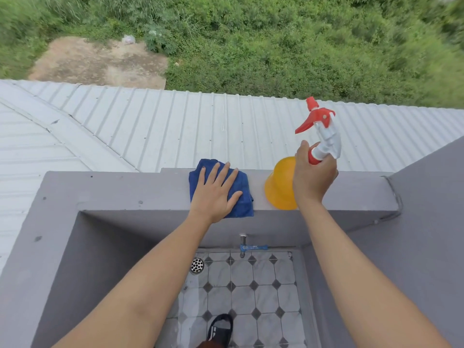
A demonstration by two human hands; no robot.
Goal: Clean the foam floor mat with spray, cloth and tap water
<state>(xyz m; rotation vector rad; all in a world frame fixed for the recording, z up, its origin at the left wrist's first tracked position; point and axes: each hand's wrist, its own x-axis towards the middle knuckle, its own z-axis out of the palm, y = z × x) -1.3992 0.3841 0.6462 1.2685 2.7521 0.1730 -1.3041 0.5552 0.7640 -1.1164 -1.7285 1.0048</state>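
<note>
Nearest the viewer, a foot in a black slide sandal stands on a grey-and-white patterned tile floor with a round metal drain and a blue-handled wall tap, boxed in by grey concrete walls. On the flat top of the far grey parapet ledge, at its outer edge above a corrugated metal roof, the left hand lies flat with fingers spread on a folded blue cloth. Just beside it, the right hand curls round the neck of a yellow spray bottle with a red-and-white trigger head standing on the ledge.
</note>
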